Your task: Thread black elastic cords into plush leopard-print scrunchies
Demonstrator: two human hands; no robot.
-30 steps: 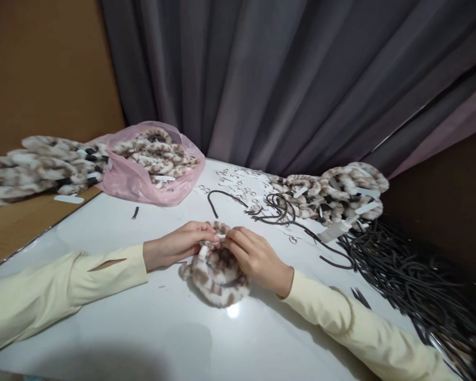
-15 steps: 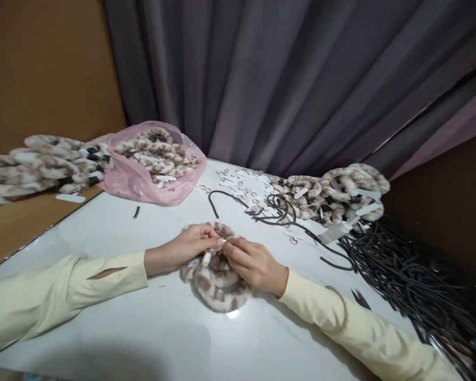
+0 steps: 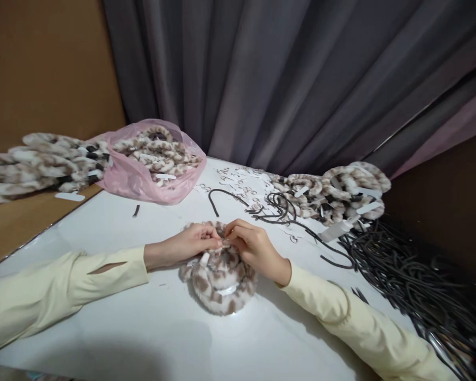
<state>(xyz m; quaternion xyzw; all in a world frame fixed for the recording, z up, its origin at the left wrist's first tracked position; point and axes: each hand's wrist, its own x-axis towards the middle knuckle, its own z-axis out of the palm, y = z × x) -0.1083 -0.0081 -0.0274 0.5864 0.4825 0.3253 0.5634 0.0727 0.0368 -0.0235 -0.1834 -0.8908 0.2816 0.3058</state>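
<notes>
A furry white band with brown spots (image 3: 214,299) lies coiled in loops on the white table in front of me. Thumb and fingers of my left hand (image 3: 200,241) are pinched on the band's upper part, from the left. From the right, my right hand (image 3: 256,246) pinches at the same spot, its fingertips meeting those of the left. A small pale bit shows between the fingertips, too small to name. A short white end (image 3: 204,257) of the furry stuff sticks up just below my left fingers.
A pink plastic bag (image 3: 143,185) of similar furry bands stands back left, with more bands (image 3: 43,164) beside it. Small metal rings (image 3: 241,185) lie scattered behind my hands. At right are another furry pile (image 3: 333,185), a white bottle (image 3: 337,230) and many black cords (image 3: 404,280).
My right hand has lifted slightly and turned at the pinch, uncovering more of the band's loops below it. My left hand has stayed almost still.
</notes>
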